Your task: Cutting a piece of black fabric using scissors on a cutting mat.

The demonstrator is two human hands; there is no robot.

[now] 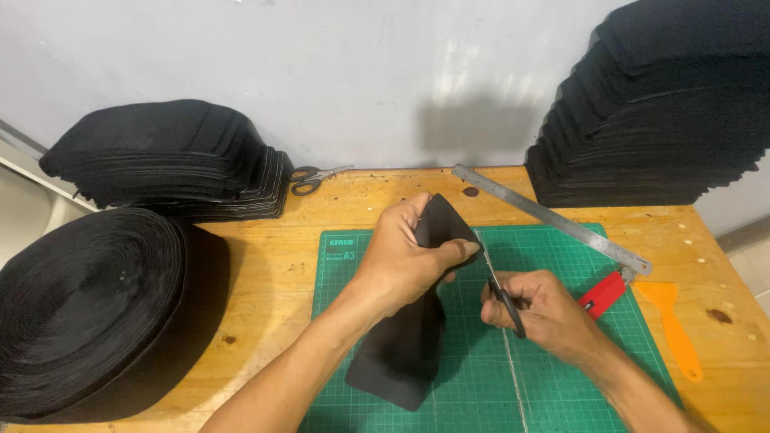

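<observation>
**Over the cutting mat: 2 hands, 1 black strip, 1 blade**

At the centre of the green cutting mat (561, 265), the left hand (405, 261) pinches the upper end of a black fabric piece (405, 345), thumb and fingers closed firmly on its folded top. The piece hangs and trails toward 7 o'clock, its long axis running from 1 o'clock at the grip to 7 o'clock where its lower end rests on the mat. The right hand (541, 309) lies just beside it at 4 o'clock of the left hand, fingers wrapped tight round a small black-handled cutting tool (504, 301); the exact kind cannot be told. Its metal tip points to 11 o'clock and meets the fabric edge just below the left thumb, so the right hand is the nearer to the cut edge.

Surroundings: a steel ruler (553, 218) lies diagonally at 1 o'clock; a red utility knife (603, 293) and an orange plastic scraper (675, 325) sit at 3 o'clock; scissors (314, 178) lie at 11 o'clock on the wooden table (265, 273). Stacks of black cut pieces (172, 160) stand at 10 o'clock and 2 o'clock (658, 112); a large black roll (96, 313) fills 9 o'clock. A small white printed label marks the mat's upper-left corner.
</observation>
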